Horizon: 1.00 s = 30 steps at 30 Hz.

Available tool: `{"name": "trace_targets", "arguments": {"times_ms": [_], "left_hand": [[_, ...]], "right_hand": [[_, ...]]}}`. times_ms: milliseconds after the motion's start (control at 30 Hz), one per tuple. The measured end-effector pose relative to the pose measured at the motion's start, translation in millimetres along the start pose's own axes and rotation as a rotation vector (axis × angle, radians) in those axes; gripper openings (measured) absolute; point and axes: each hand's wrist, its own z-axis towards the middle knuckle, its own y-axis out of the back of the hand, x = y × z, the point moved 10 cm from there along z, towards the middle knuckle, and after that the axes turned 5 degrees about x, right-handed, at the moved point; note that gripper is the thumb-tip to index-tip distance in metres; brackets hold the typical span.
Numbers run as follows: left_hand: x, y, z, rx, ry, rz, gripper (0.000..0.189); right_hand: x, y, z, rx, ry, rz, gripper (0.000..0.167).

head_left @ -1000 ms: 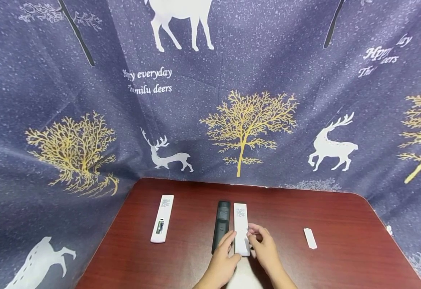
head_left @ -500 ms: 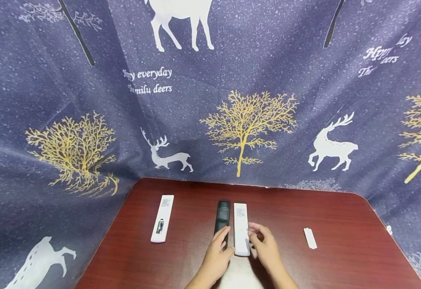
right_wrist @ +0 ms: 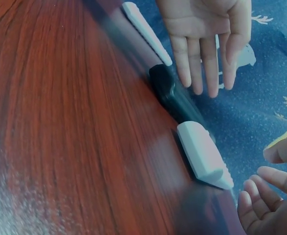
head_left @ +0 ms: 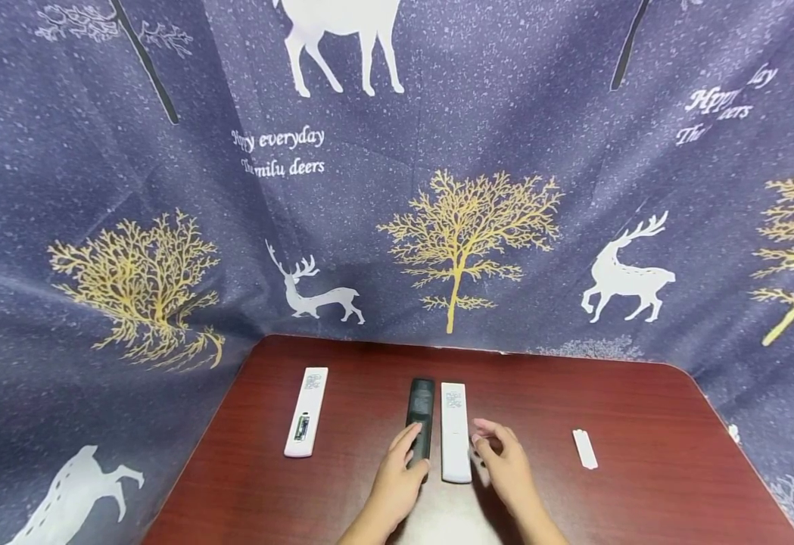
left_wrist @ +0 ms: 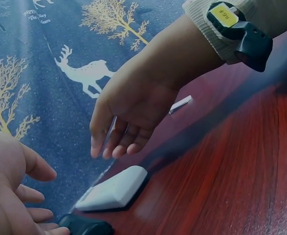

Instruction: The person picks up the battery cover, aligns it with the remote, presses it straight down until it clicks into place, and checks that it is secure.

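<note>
A blue cloth with printed deer and trees point(head_left: 492, 113) is behind the far edge of a red-brown table point(head_left: 540, 397). The left hand point(head_left: 397, 475), fingers nearly straight, is over the black remote control point(head_left: 421, 400); it grips nothing, and I cannot tell if it touches. The right hand point(head_left: 508, 462), fingers loosely bent and holding nothing, is just beside a white remote control point(head_left: 455, 435). These two remotes lie side by side, about midway between left and right edges. Another white remote point(head_left: 311, 395) lies nearer the left edge, a battery point(head_left: 302, 429) in its uncovered compartment. A small white battery cover point(head_left: 584, 449) lies towards the right edge.
</note>
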Motion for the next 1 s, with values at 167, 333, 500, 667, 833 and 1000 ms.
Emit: {"name": "trace_targets", "arguments": {"times_ms": [167,333,500,667,833,1000], "left_hand": [[1.8,7.5,0.1,-0.026,0.009,0.005,0.061],[2.6,16.8,0.7,-0.059,0.003,0.003,0.062],[4.5,23.6,1.2,-0.078,0.003,-0.012,0.065],[7.1,29.5,1.9,-0.094,0.003,0.007,0.062],[11.6,36.6,2.6,-0.113,0.018,0.031,0.062],[10.7,44.5,2.4,-0.126,0.003,0.021,0.064]], "right_hand": [[0.6,4.1,0.3,-0.01,0.007,-0.051,0.031],[-2.7,5.8,1.2,0.004,-0.022,-0.044,0.033],[-1.9,8.1,1.1,0.007,-0.011,-0.013,0.033],[-0.9,11.2,0.5,0.003,0.002,-0.004,0.033],[-2.7,13.4,1.2,-0.002,0.006,-0.001,0.033],[-5.3,17.2,1.5,-0.012,0.002,-0.034,0.033]]}}
